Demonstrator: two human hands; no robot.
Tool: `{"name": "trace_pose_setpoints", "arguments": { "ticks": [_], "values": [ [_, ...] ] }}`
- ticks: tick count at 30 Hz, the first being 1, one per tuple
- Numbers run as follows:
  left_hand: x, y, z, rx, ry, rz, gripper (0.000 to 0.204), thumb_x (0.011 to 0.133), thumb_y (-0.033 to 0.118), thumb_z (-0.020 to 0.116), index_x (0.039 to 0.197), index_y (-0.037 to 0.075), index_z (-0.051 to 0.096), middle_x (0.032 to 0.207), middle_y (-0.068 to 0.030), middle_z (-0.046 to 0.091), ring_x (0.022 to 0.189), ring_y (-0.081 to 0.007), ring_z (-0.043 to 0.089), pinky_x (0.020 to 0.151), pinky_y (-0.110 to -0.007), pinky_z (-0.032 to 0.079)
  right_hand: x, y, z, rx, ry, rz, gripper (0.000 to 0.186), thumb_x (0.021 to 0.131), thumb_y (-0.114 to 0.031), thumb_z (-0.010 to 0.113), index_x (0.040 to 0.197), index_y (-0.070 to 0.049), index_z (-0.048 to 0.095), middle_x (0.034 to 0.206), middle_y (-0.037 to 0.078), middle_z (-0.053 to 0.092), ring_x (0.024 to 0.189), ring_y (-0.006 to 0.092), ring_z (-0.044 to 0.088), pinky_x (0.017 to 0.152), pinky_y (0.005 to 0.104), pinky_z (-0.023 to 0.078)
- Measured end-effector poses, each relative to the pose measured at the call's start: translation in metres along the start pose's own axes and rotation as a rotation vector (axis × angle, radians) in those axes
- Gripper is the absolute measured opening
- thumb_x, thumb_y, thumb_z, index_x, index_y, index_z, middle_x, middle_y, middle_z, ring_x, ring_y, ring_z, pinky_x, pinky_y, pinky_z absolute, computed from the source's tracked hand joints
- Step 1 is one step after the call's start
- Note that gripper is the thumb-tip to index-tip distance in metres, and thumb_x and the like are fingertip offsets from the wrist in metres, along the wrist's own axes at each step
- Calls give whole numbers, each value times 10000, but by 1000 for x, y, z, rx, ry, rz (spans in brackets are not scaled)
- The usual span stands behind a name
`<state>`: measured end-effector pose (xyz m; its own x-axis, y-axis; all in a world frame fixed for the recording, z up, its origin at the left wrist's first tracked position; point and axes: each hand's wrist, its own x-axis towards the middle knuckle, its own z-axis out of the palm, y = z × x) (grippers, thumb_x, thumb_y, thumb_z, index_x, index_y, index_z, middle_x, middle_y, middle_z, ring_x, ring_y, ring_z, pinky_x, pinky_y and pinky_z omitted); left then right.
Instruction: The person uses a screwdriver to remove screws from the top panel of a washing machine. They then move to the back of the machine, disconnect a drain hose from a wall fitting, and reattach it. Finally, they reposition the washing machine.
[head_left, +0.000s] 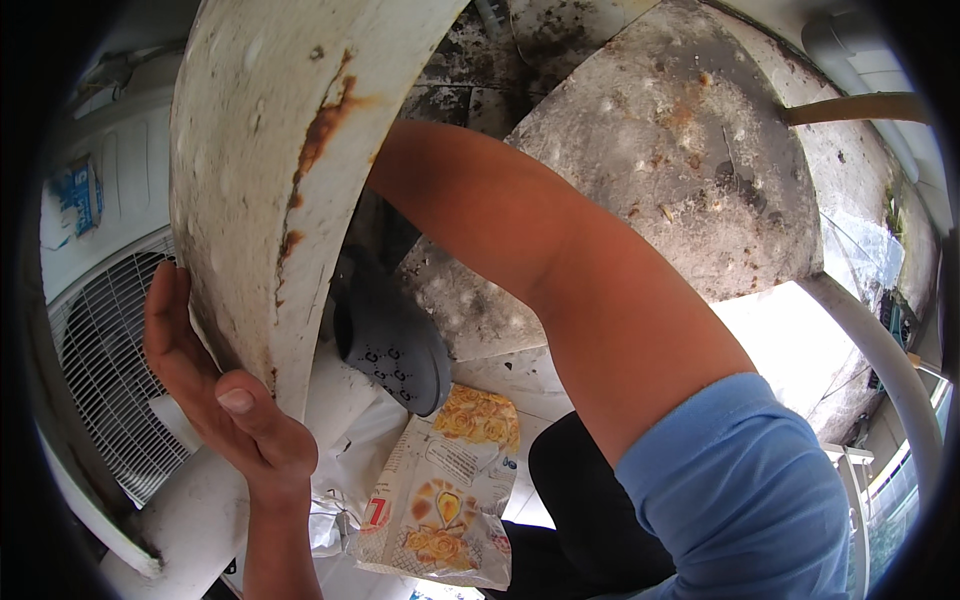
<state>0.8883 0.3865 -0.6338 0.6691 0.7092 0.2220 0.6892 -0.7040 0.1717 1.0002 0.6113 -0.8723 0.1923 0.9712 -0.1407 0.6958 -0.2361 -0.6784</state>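
Left hand (240,425) at the lower left edge of a tall, rust-streaked off-white panel (260,180).

Seemingly to steady the panel, this hand lies open, fingers raised, thumb well apart, pinching nothing; the bare right forearm (560,235) reaches behind it, hiding the right hand, whose grip I cannot tell. Beneath that forearm sits a dark-grey rubber clog (400,360); between the arms, a yellow-and-white plastic packet (440,500).
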Motion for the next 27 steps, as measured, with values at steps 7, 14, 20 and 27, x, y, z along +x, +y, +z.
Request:
{"name": "trace_pose_setpoints", "arguments": {
  "ticks": [7,14,20,27],
  "values": [
    [-1,1,0,12,3,-11,917,1001,715,229,1525,-38,245,1522,-242,349,1455,-331,351,1188,-458,289,4,-11,-1,28,77,-25,374,865,-268,728,1219,-146,734,1256,67,701,1152,271,664,853,444,503],
    [4,6,3,13,-2,-4,930,992,732,211,1525,-29,251,1518,-241,359,1447,-332,369,1182,-459,304,3,1,-13,-2,75,-80,394,860,-266,735,1232,-134,729,1272,82,697,1180,281,660,891,447,513],
    [-1,1,1,12,15,-33,940,986,741,218,1527,-28,252,1517,-242,366,1446,-331,372,1181,-455,305,-24,-8,-32,-39,-40,-131,435,841,-267,769,1244,-110,722,1283,90,695,1192,292,655,895,454,513],
    [2,1,2,-19,14,-11,944,994,704,261,1501,-93,244,1495,-288,353,1434,-371,371,1170,-472,301,-20,-3,-30,-70,-10,-151,446,822,-258,795,1240,-116,725,1281,91,695,1182,285,659,881,455,513]
  ]
}}
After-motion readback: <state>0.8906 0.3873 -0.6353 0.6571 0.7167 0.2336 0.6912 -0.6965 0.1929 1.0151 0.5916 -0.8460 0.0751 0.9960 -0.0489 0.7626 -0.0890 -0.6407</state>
